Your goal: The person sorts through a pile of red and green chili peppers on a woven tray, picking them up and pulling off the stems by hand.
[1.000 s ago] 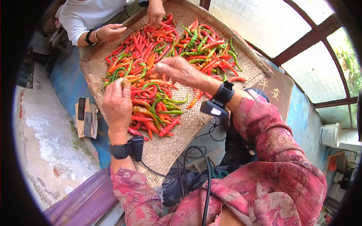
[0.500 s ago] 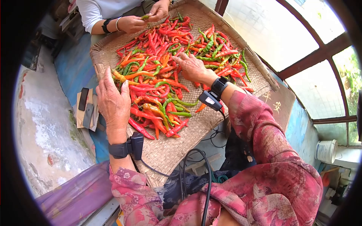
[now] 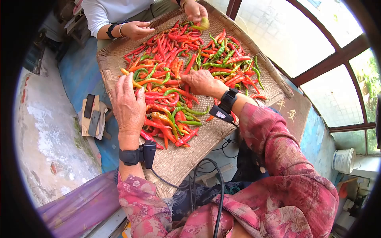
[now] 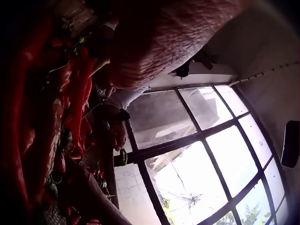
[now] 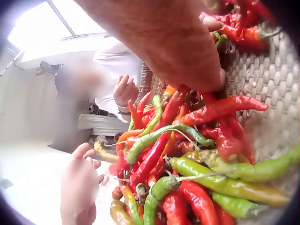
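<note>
A pile of red, green and orange peppers lies on a woven tray. My left hand is at the pile's left edge, its fingers extended beside a yellow-orange pepper; in the right wrist view, this hand is near a yellow pepper. My right hand reaches into the middle of the peppers, fingers bent, and pinches a red pepper that sticks up from the fingertips. The right wrist view shows its fingertips only partly.
Across the tray, another person's hand holds a yellow-green pepper, their other hand over the rim. A second pepper heap lies right. A phone is at left; a black cable loops below.
My right hand has come down among the peppers and now pinches one. My left hand has straightened its fingers at the pile's edge. The other person's hand has moved right with a pepper.
</note>
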The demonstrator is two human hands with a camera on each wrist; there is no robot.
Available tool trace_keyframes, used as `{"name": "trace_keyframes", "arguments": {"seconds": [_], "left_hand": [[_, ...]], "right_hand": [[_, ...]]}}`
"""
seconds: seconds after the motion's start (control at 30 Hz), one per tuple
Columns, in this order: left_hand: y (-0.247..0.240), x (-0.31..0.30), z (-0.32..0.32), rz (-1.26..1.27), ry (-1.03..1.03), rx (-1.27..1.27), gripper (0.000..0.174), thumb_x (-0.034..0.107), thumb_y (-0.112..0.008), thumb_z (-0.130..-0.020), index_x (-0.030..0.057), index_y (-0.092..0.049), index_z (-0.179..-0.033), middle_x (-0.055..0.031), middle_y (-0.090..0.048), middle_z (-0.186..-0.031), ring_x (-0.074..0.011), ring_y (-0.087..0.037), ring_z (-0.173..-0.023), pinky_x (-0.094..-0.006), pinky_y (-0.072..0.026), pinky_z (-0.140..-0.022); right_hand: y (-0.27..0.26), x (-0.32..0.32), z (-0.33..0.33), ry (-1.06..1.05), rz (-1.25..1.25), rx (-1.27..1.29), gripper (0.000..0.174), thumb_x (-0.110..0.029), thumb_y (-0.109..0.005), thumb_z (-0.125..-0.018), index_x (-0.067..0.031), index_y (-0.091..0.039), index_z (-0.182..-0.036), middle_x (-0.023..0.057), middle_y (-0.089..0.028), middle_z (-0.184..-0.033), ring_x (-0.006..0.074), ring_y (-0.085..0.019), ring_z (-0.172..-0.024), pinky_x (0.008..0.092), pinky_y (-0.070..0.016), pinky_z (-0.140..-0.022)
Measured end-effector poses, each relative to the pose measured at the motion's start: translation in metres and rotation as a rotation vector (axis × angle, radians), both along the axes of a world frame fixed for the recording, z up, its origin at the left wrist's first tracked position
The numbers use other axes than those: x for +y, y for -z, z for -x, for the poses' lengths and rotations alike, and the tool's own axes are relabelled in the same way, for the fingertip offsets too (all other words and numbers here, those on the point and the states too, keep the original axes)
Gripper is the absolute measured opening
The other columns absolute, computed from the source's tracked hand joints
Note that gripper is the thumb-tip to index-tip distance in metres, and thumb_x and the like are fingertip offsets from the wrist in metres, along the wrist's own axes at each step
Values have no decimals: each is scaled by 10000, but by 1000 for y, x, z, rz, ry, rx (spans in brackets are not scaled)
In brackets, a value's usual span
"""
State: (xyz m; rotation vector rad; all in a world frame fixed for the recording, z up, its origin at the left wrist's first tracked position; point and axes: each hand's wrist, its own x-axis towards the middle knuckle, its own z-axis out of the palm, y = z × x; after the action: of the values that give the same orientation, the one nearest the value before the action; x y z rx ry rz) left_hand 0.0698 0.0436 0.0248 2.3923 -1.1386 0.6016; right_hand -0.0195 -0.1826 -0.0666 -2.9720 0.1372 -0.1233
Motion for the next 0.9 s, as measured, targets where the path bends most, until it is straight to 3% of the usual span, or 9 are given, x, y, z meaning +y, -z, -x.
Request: {"name": "trace_keyframes", "arguments": {"seconds": [0.07, 0.2, 0.43, 0.47, 0.57, 0.63, 0.77, 0.83, 0.9], "left_hand": [[-1, -1, 2, -17, 13, 13, 419, 127, -620, -806, 22, -504, -1195, -151, -488, -1199, -317, -468, -1120, -402, -382, -956], [-7, -7, 11, 3, 110, -14, 349, 106, -642, -772, 35, -562, -1104, -131, -505, -1170, -307, -484, -1076, -404, -400, -925], [2, -20, 30, -40, 373, 58, 324, 78, -648, -739, 35, -582, -1053, -133, -544, -1095, -299, -502, -1044, -391, -416, -914], [5, -23, 31, -58, 418, 82, 296, 75, -630, -752, 37, -590, -1043, -122, -560, -1064, -295, -508, -1038, -396, -411, -917], [12, -30, 39, -105, 552, 117, 287, 38, -618, -754, 32, -600, -1040, -125, -566, -1072, -307, -508, -1052, -398, -411, -923], [13, -34, 41, -108, 565, 69, 285, 17, -605, -741, 35, -607, -1026, -129, -571, -1060, -314, -511, -1051, -401, -413, -921], [23, -32, 34, -134, 646, 108, 344, 26, -540, -735, 36, -582, -1076, -136, -577, -1020, -316, -521, -1035, -423, -397, -913], [17, -33, 36, -35, 611, 248, 364, 21, -512, -765, 48, -558, -1125, -157, -578, -1012, -320, -525, -1029, -415, -401, -910], [6, -32, 44, 60, 522, 510, 294, 74, -443, -880, 39, -528, -1160, -199, -580, -1057, -355, -550, -1000, -414, -439, -862]], "right_hand": [[-5, 7, 10, -57, -50, 10, 133, -216, -607, -744, -101, -546, -776, 138, -548, -553, 336, -586, -548, 468, -432, -460], [-23, 18, 30, -50, -57, 21, 126, -96, -555, -677, -54, -524, -792, 148, -540, -562, 355, -571, -550, 481, -416, -469], [-56, 44, 80, -84, -178, 23, 163, -72, -540, -658, -49, -457, -796, 141, -543, -612, 353, -569, -553, 468, -432, -467], [-58, 49, 86, -155, -207, -63, 205, -71, -558, -664, -42, -459, -841, 134, -507, -525, 343, -577, -527, 462, -446, -459], [-67, 61, 93, -277, -232, -128, 221, -91, -597, -687, -43, -457, -852, 121, -552, -673, 327, -601, -576, 447, -453, -457], [-71, 67, 92, -310, -229, -150, 243, -142, -636, -720, -74, -491, -902, 74, -513, -719, 281, -589, -652, 400, -461, -475], [-79, 69, 88, -339, -195, -328, 249, -112, -609, -733, -90, -502, -956, 69, -503, -777, 256, -572, -740, 362, -468, -511], [-86, 67, 82, -339, -162, -423, 267, -94, -600, -733, -94, -506, -983, 71, -500, -800, 251, -567, -759, 353, -468, -521], [-87, 62, 79, -285, -225, -381, 250, -83, -578, -732, -75, -495, -967, 98, -505, -814, 291, -576, -757, 396, -468, -534]]}}
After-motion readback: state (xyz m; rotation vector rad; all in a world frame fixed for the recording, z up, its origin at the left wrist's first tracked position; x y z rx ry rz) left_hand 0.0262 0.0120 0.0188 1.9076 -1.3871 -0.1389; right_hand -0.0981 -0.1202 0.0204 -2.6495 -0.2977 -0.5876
